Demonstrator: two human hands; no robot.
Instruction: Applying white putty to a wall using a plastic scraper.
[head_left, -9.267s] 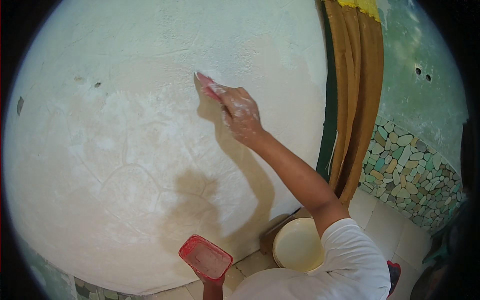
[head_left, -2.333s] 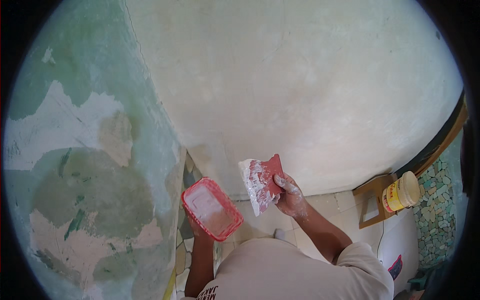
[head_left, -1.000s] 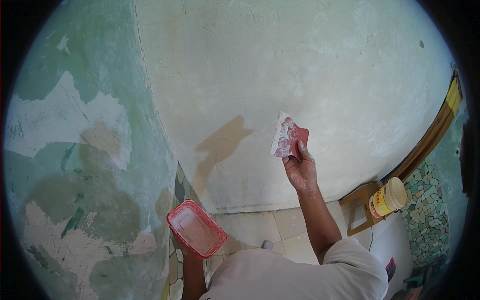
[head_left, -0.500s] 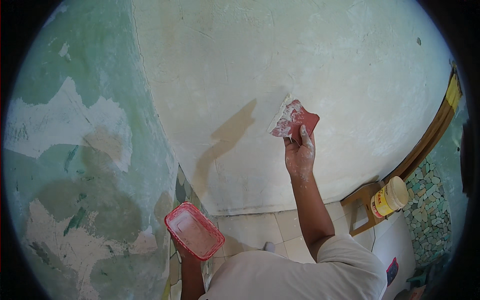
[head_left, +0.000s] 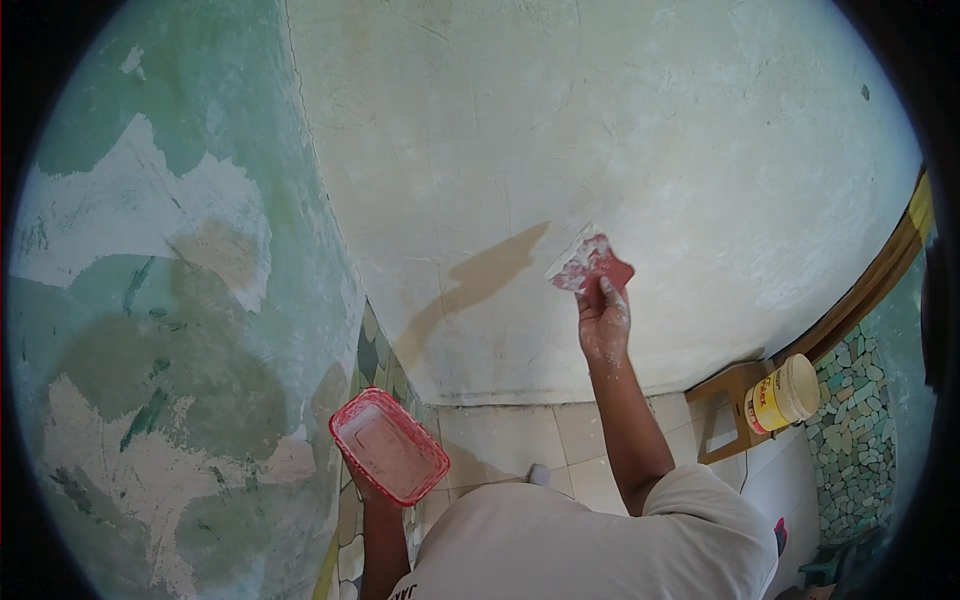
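Pale, freshly skimmed plaster filled the view beside a patchy green wall (head_left: 170, 300). The right hand (head_left: 604, 322), fingers closed round a red putty scraper (head_left: 592, 265), had risen to press its blade against the plaster, suggesting a new smoothing stroke. Lower down, the left hand (head_left: 368, 492) gripped a red tray (head_left: 388, 445) of white filler from beneath.

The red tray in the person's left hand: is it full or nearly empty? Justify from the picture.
Nearly empty: the red tray shows only a thin white smear across its bottom.

the right hand (head_left: 604, 322) now lifts the red scraper (head_left: 592, 266) from beside the red tray (head_left: 390, 446) up against the pale wall (head_left: 620, 130).
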